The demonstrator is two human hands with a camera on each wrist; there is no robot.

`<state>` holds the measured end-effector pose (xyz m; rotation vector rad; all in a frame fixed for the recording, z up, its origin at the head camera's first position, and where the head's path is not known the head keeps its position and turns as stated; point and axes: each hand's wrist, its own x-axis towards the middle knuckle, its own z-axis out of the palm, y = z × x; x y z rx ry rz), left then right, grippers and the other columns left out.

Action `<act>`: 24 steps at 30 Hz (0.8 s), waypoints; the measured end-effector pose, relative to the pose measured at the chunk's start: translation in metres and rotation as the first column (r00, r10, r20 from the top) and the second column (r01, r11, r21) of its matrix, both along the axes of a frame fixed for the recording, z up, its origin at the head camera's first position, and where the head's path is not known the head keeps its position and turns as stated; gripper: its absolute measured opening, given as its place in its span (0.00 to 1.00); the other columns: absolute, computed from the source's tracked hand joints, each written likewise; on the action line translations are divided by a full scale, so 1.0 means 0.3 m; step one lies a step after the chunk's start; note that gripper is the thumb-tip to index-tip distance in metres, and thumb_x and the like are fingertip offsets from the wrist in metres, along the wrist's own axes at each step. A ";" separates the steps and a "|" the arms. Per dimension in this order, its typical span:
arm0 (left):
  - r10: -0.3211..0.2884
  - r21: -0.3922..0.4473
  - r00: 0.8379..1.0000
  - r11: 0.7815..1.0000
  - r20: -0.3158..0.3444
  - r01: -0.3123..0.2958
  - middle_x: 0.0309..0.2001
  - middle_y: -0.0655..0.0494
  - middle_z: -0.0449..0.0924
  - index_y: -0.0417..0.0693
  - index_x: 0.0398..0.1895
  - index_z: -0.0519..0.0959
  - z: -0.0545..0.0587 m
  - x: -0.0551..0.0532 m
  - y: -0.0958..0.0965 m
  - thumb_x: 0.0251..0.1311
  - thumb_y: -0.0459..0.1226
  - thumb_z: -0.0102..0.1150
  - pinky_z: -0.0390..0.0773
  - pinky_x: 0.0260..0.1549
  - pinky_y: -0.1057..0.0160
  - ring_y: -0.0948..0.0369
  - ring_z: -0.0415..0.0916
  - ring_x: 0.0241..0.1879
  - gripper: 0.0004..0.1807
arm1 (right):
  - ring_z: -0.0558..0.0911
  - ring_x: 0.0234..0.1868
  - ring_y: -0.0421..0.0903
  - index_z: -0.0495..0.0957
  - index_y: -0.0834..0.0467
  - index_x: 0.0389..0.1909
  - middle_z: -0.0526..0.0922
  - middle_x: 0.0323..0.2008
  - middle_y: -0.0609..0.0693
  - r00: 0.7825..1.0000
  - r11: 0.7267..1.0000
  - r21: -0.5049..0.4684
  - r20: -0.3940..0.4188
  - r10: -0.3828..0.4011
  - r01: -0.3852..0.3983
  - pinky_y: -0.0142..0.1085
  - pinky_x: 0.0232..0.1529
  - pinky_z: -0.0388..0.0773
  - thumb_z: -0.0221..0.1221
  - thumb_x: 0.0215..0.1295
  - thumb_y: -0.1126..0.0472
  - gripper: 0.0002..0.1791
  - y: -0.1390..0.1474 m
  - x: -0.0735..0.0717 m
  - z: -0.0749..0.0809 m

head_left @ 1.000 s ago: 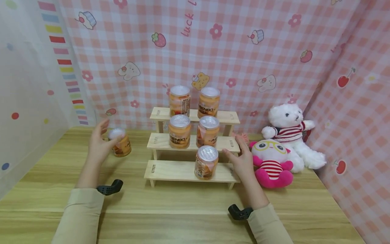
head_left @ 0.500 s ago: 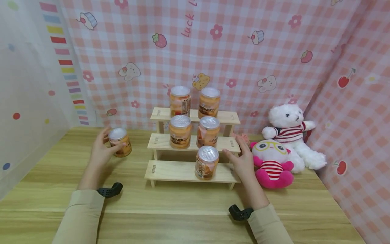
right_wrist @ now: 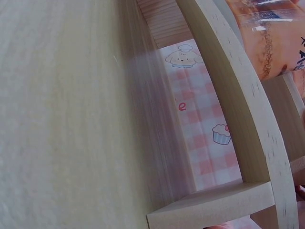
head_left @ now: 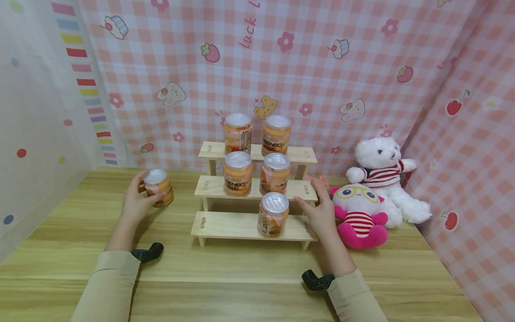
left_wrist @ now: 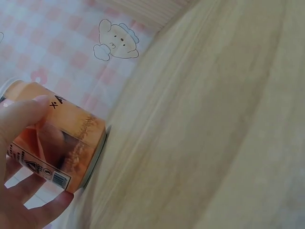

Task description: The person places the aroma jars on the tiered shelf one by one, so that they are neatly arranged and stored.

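An orange can with a silver lid (head_left: 158, 188) stands on the wooden table, left of the stepped wooden shelf (head_left: 225, 226). My left hand (head_left: 137, 197) grips this can. In the left wrist view, the thumb lies across its label (left_wrist: 62, 138) and fingers reach round the far side. My right hand (head_left: 322, 217) is at the shelf's right end, thumb and fingers spread, with no can in it. Two cans stand on the top step, including one at the right (head_left: 276, 135). The middle step carries two more, one at its left (head_left: 237, 174). A single can (head_left: 273, 214) stands right of centre on the bottom step.
Right of the shelf sit a pink plush toy with yellow glasses (head_left: 358, 219) and a white teddy bear (head_left: 380, 170) in a striped shirt. A pink checked cloth (head_left: 257, 67) hangs behind the table (head_left: 225, 286).
My left hand has come down and closed round the left can, which stays in its place. The right hand and the shelf look unchanged.
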<state>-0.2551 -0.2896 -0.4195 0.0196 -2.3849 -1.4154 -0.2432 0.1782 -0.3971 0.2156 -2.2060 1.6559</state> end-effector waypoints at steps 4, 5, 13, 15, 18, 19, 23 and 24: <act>0.014 0.000 1.000 1.000 -0.011 -0.014 0.61 0.33 0.63 0.42 0.73 0.54 0.003 0.002 0.002 0.54 0.33 0.70 0.70 0.41 0.65 0.41 0.63 0.56 0.46 | 0.57 0.70 0.48 0.60 0.70 0.67 0.61 0.68 0.61 1.000 1.000 -0.003 -0.002 0.001 -0.001 0.37 0.66 0.58 0.69 0.55 0.65 0.41 -0.001 0.001 0.000; 0.017 0.002 1.000 1.000 -0.013 -0.017 0.61 0.34 0.63 0.42 0.73 0.54 0.003 0.002 0.002 0.53 0.32 0.70 0.70 0.40 0.67 0.41 0.64 0.56 0.46 | 0.57 0.69 0.48 0.61 0.70 0.67 0.61 0.68 0.61 1.000 1.000 -0.005 -0.005 -0.001 0.001 0.37 0.66 0.58 0.69 0.55 0.65 0.41 -0.002 0.001 0.000; 0.029 0.030 1.000 0.999 -0.007 -0.029 0.60 0.37 0.63 0.43 0.72 0.57 0.029 0.011 0.005 0.52 0.32 0.70 0.70 0.35 0.75 0.44 0.63 0.57 0.45 | 0.59 0.68 0.49 0.61 0.73 0.66 0.62 0.67 0.64 1.000 1.000 -0.025 -0.026 0.010 -0.011 0.38 0.66 0.59 0.69 0.54 0.68 0.40 -0.003 -0.004 -0.006; 0.034 0.040 0.999 0.999 -0.014 -0.034 0.59 0.38 0.63 0.43 0.72 0.57 0.045 0.017 0.006 0.52 0.32 0.70 0.70 0.34 0.77 0.45 0.62 0.57 0.45 | 0.59 0.68 0.49 0.61 0.72 0.66 0.62 0.67 0.63 1.000 1.000 -0.016 -0.029 0.001 -0.002 0.38 0.66 0.59 0.69 0.54 0.68 0.40 -0.004 -0.004 -0.005; 0.042 0.038 0.998 0.998 -0.042 -0.041 0.57 0.39 0.64 0.45 0.72 0.58 0.072 0.024 0.008 0.52 0.32 0.70 0.70 0.34 0.76 0.47 0.63 0.55 0.44 | 0.58 0.69 0.49 0.61 0.72 0.66 0.63 0.67 0.62 0.999 1.000 -0.010 -0.033 -0.009 0.008 0.37 0.66 0.58 0.69 0.55 0.67 0.40 -0.005 -0.002 -0.003; 0.048 0.031 0.998 0.998 -0.051 -0.047 0.57 0.39 0.65 0.45 0.72 0.58 0.080 0.026 0.009 0.52 0.32 0.71 0.70 0.35 0.75 0.48 0.64 0.55 0.44 | 0.58 0.69 0.48 0.61 0.72 0.66 0.63 0.67 0.62 0.999 1.000 -0.009 -0.033 -0.010 0.010 0.37 0.66 0.58 0.69 0.55 0.66 0.40 -0.005 -0.002 -0.003; 0.063 0.011 0.994 0.998 -0.088 -0.063 0.55 0.43 0.66 0.47 0.72 0.59 0.112 0.034 0.015 0.52 0.34 0.71 0.70 0.36 0.73 0.53 0.65 0.53 0.44 | 0.58 0.69 0.48 0.61 0.71 0.67 0.63 0.67 0.61 1.000 1.000 -0.013 -0.020 -0.006 0.005 0.36 0.66 0.58 0.69 0.55 0.66 0.41 -0.004 -0.001 0.000; 0.066 0.010 0.993 0.998 -0.099 -0.065 0.55 0.44 0.66 0.47 0.72 0.60 0.120 0.035 0.017 0.51 0.35 0.72 0.70 0.36 0.74 0.54 0.65 0.52 0.44 | 0.58 0.69 0.48 0.61 0.71 0.67 0.62 0.67 0.61 1.000 1.000 -0.018 -0.014 0.000 0.000 0.36 0.66 0.58 0.69 0.55 0.66 0.41 -0.005 0.000 0.002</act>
